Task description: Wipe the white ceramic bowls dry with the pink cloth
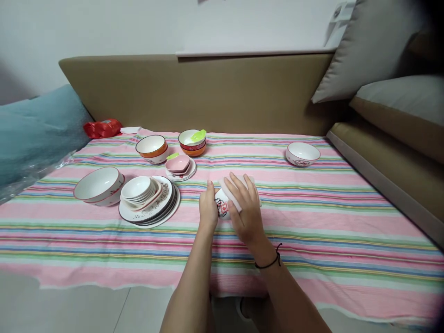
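The left hand (208, 206) has its grip closed on the side of a white bowl (222, 208) with a dark and red pattern, just below the middle of the frame; the right hand (247, 206) is spread over it, gripping a soft white pad (231, 195) against the bowl. The right hand covers so much that I cannot tell how the bowl is tilted or where its rim runs. To handle this contact well, the left grip should stay firm and the right pressure light and even — smooth glazed ware could slip or twist under a hard push — with the pad lying flat between fingers and bowl. Elbow room is best on the right, where one white bowl (302, 155) stands alone on the striped cloth (312, 199), well apart from the hands. The left is the crowded side: the stack of plates (138, 215), topped with small bowls (136, 187), could be knocked by a wide leftward swing, and a large bowl (100, 186) is just beyond it. Nearer the centre, above the left hand, pink dishes (177, 163) sit on small plates; orange bowls (152, 146) stand behind them — no obstacle, I judge, while both hands remain low. A red bundle (102, 128) lies at upper left.
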A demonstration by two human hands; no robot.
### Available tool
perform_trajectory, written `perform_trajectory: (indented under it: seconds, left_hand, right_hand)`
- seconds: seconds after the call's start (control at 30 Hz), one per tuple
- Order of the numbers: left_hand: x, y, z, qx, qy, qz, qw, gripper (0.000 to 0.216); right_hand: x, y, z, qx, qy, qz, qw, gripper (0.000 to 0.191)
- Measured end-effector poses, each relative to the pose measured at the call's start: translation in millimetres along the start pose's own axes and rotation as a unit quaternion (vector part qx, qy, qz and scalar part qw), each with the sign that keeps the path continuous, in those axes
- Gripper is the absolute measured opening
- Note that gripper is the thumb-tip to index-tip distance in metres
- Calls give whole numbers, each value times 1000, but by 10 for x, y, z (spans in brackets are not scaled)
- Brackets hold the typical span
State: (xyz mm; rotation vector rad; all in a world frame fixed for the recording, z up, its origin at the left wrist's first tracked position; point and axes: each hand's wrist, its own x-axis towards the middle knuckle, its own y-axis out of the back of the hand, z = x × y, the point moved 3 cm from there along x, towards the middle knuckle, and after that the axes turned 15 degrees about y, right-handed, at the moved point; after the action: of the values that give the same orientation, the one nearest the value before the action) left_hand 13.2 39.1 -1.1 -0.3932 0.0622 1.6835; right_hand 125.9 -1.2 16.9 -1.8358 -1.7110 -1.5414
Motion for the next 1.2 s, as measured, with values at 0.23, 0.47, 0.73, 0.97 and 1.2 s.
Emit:
perform_trajectory:
  seconds: [0.23, 0.47, 0.73, 0.97, 1.2]
  left_hand:
    - [14, -22, -19, 8, -14, -41, 999, 66]
    - [51, -19, -64, -23, 4, -60, 998, 63]
    - [75, 6, -95, -168, -12, -16, 986, 60]
    - [-55, 19, 8, -145, -92, 64, 983, 61]
    - [-41, -78, -16, -18, -66, 113, 991, 45]
  right_hand:
    - [-29, -71, 400, 281, -200, 173, 923, 53]
    - [46, 57, 147, 104, 1, 71, 992, 42]
    - [-32, -109, 418, 485, -397, 304, 717, 40]
    - [-130, -315, 317, 561, -491, 353, 565, 27]
    - [-138, -156, 481, 471, -414, 434, 647, 42]
